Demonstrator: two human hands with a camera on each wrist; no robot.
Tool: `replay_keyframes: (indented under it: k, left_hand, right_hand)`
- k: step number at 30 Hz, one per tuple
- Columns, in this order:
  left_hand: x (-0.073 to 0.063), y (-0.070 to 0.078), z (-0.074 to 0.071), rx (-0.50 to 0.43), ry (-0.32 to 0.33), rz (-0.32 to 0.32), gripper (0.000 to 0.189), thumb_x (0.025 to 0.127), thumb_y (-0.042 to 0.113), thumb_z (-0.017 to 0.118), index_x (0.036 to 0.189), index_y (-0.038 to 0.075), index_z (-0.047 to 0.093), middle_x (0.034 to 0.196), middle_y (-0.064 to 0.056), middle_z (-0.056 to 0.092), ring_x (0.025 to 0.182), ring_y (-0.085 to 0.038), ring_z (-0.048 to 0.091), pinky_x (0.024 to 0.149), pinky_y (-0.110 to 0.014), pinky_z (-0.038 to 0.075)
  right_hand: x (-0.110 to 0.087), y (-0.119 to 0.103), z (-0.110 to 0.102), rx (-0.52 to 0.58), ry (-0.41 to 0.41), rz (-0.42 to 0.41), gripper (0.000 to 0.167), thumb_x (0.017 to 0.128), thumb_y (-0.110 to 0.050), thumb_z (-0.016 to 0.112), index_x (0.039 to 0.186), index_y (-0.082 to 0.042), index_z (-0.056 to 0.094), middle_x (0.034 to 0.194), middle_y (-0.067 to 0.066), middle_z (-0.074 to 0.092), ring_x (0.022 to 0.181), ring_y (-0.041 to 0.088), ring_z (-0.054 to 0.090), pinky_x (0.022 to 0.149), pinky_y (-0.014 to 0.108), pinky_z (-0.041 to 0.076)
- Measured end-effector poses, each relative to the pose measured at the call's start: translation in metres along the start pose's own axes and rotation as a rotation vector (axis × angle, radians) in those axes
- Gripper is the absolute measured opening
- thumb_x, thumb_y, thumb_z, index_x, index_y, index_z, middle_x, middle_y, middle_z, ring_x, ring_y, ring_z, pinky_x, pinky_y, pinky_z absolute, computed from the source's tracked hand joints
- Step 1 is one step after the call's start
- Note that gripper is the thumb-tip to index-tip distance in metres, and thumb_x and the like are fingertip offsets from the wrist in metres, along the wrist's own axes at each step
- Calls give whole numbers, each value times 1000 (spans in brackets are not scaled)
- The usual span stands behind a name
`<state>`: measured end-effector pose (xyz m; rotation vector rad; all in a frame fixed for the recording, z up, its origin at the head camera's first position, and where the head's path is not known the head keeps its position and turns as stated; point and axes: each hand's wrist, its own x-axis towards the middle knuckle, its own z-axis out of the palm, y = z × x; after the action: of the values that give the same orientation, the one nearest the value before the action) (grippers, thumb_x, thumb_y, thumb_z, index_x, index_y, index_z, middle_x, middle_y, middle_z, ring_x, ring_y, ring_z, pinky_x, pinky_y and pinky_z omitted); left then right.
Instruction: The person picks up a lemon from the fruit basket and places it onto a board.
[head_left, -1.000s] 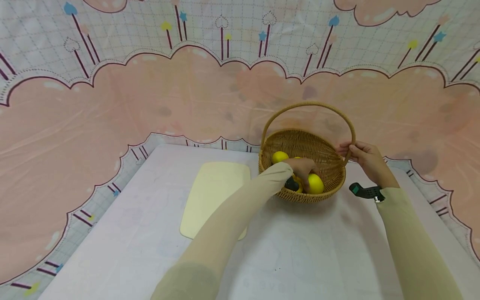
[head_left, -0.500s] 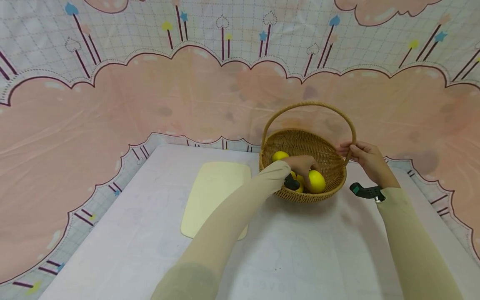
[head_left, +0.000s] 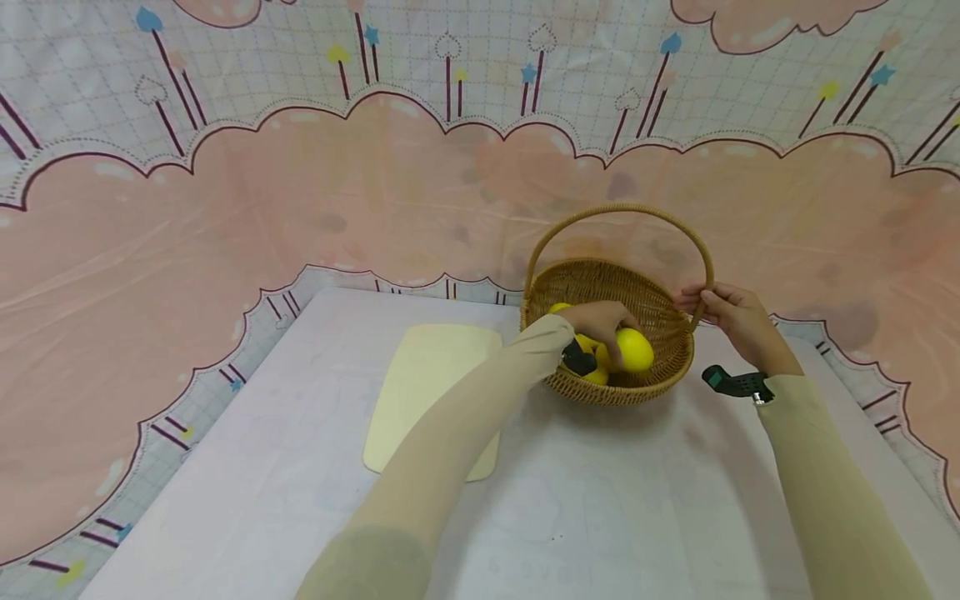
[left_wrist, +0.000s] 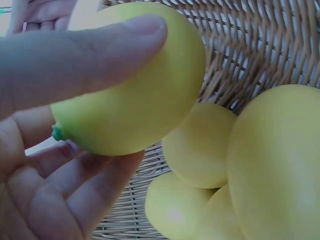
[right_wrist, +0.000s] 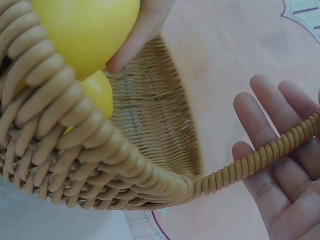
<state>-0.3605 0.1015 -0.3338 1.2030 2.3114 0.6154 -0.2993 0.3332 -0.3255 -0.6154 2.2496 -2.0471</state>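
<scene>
My left hand (head_left: 600, 321) is inside the wicker basket (head_left: 592, 279), gripping a yellow lemon (head_left: 637, 350). In the left wrist view the thumb lies across the held lemon (left_wrist: 155, 105), fingers are beneath it, and a green stem end shows. Several other lemons (left_wrist: 197, 145) lie below it in the basket. At the basket's right side, my right hand (head_left: 738, 321) holds the arched handle (head_left: 622, 207) near its base. The right wrist view shows its fingers (right_wrist: 260, 117) behind the handle, with the thumb out of sight there.
A cream cutting board (head_left: 442, 358) lies flat on the white table (head_left: 600, 500), left of the basket and partly under the left sleeve (head_left: 450, 450). Behind the table hangs a patterned pink cloth (head_left: 375, 192).
My left hand has risen slightly and shifted a little left, lifting the lemon toward the camera's upper side of the basket. My right hand stays at the handle.
</scene>
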Motion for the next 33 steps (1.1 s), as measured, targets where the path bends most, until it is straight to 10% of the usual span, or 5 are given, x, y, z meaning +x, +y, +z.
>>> replay_keyframes:
  k: [17,33]
  left_hand:
    - [-30,0,-22,-80,72,4,60,77,19,78,132,13,55,134,-3,54,118,-15,53,91,-19,47]
    - [-56,-13,-29,-157,138,64,63,75,19,79,133,13,54,133,-4,56,118,-16,54,94,-20,47]
  right_hand:
    - [3,-10,-4,-245,-2,151,31,101,-27,41,120,-11,59,106,-13,68,103,2,61,87,11,49]
    - [4,-17,-1,-221,65,111,34,97,-22,50,121,1,58,100,-14,71,97,1,65,82,10,50]
